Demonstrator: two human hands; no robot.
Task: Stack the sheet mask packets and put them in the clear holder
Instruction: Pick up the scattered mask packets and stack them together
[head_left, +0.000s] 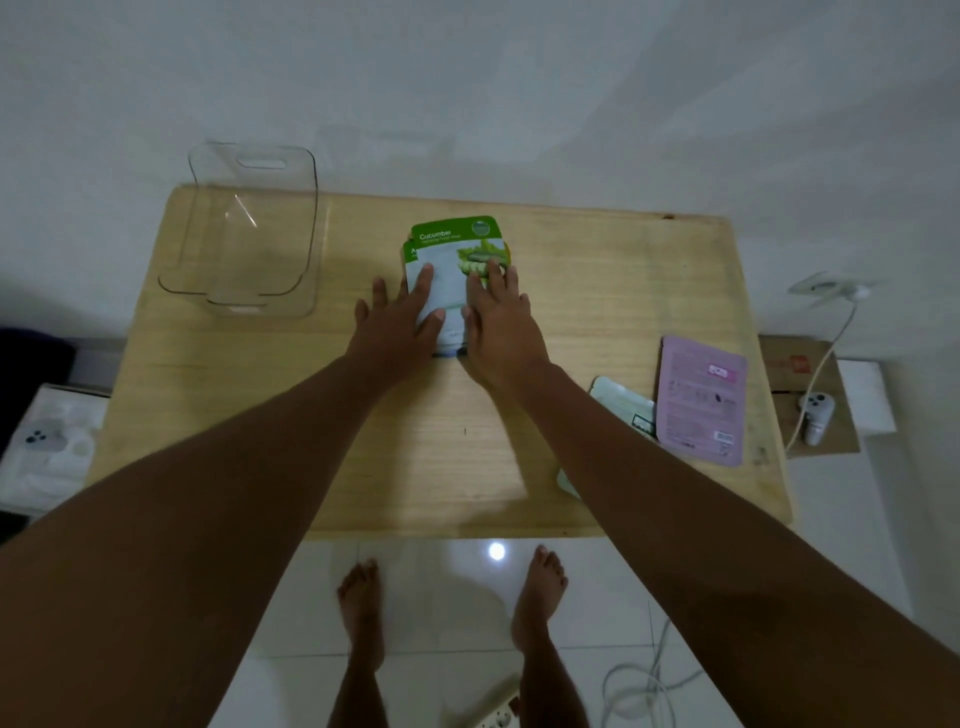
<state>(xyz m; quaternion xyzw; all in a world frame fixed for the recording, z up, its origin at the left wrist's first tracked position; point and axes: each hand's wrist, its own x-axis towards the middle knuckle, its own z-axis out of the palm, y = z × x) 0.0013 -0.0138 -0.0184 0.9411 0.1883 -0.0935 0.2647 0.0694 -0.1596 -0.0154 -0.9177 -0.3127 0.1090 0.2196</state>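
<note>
Clear holder (244, 234) sits far-left on the desk (597, 270), nothing in it. I've got my left hand (397, 322) and right hand (498, 327) spread flat, palms down, on the cucumber packet (457, 244), which tops a small stack mid-desk. Pale green packet (623, 408) and lilac packet (698, 400) lie loose at the right edge, well apart from both hands.

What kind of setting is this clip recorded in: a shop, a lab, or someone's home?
Most likely a room in a home. A low wooden table stands on glossy white floor tiles against a plain white wall, the person stands barefoot, and a charger cable runs from a wall socket.
</note>
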